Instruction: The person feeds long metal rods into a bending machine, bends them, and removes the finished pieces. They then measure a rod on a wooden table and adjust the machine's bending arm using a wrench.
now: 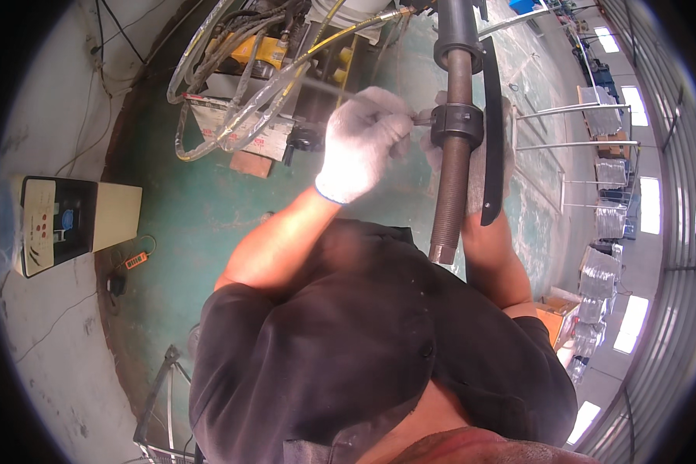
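Observation:
A threaded metal shaft (pixel 452 197) slants down in front of me, with a black ring collar (pixel 456 125) around it. My left hand (pixel 367 139), in a white glove, is closed on a thin metal rod that looks like a hex key (pixel 422 121). One end of it meets the collar's left side; a blurred length sticks out beyond my fist to the upper left. Behind the shaft, my gloved right hand (pixel 478 182) curls around the collar, its fingertips showing on the left. Shaft, collar and a curved black bar (pixel 493 139) partly hide that hand.
A thicker black cylinder (pixel 458 31) surrounds the shaft's far part. Hoses (pixel 267 108) and a yellow machine part (pixel 259 50) lie at the upper left. A cream-and-black control box (pixel 77 224) stands left by the wall. Metal frames (pixel 576 145) and wrapped stacks (pixel 599 271) are at right.

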Demonstrator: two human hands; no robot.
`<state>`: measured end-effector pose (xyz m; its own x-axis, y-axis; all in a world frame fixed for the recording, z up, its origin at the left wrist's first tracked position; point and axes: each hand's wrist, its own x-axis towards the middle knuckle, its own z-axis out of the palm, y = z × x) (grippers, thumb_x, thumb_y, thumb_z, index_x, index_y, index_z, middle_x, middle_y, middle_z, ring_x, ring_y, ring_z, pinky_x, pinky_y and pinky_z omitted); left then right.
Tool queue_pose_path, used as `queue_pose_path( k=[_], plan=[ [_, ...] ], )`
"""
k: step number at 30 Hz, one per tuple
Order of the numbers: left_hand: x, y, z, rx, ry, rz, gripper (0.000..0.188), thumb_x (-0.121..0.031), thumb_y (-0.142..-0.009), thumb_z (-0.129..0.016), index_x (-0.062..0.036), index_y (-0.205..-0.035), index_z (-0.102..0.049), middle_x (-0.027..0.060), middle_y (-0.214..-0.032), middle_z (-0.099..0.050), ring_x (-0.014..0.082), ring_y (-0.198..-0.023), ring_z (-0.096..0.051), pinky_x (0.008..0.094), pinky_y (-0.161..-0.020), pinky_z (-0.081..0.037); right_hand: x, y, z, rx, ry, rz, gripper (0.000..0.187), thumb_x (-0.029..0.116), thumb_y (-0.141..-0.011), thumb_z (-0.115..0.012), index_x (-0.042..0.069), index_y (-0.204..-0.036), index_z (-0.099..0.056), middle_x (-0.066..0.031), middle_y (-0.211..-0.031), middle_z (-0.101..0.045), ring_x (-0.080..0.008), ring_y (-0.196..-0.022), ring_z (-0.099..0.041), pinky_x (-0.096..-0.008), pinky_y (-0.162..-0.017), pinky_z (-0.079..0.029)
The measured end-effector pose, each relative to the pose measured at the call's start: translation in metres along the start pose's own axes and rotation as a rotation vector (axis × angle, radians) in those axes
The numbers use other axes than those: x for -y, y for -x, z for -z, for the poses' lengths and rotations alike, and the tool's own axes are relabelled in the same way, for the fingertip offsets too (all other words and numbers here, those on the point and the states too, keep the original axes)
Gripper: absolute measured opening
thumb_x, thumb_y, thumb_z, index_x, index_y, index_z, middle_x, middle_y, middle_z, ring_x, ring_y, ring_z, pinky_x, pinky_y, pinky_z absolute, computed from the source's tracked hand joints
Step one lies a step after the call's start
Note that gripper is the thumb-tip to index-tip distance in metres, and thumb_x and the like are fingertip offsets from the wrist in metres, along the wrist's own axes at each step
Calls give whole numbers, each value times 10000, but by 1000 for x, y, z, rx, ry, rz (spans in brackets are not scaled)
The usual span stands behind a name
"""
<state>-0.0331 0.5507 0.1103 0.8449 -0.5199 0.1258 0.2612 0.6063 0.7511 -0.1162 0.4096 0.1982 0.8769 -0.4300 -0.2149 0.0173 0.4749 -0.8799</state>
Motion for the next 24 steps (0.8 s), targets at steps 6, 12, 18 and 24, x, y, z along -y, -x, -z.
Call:
queue_pose_path(
  k=[6,12,18,24],
  plan=[
    [4,-6,8,59,104,60,167,-108,-1016,-756,31,-1068,-680,55,-746,-658,104,-592,-561,252,-533,-422,1,3,-11,-100,153,43,732,618,-1173,-323,-47,-1250,-616,-180,-958,-717,-266,-741,-683,-387,-656,-586],
    [-5,-4,3,59,-9,-14,192,-136,-1014,-773,25,-1049,-674,35,-716,-626,92,-572,-534,247,-520,-389,-1,3,-2,-51,235,112,685,545,-1194,-313,-67,-1308,-600,-200,-1004,-735,-272,-767,-727,-374,-678,-630],
    [-4,-2,2,52,65,48,32,-26,-990,-710,-3,-1009,-697,20,-789,-654,88,-618,-585,257,-555,-457,-2,5,3,0,359,193,599,485,-1188,-398,-68,-1342,-568,-203,-1032,-743,-252,-779,-741,-347,-669,-633],
    [-22,0,4,35,-21,-6,45,-35,-1000,-721,8,-1010,-714,27,-826,-676,91,-684,-606,267,-607,-485,-4,3,4,8,567,283,426,343,-1142,-566,-28,-1351,-543,-188,-1006,-747,-239,-769,-744,-332,-630,-611]
  ],
)
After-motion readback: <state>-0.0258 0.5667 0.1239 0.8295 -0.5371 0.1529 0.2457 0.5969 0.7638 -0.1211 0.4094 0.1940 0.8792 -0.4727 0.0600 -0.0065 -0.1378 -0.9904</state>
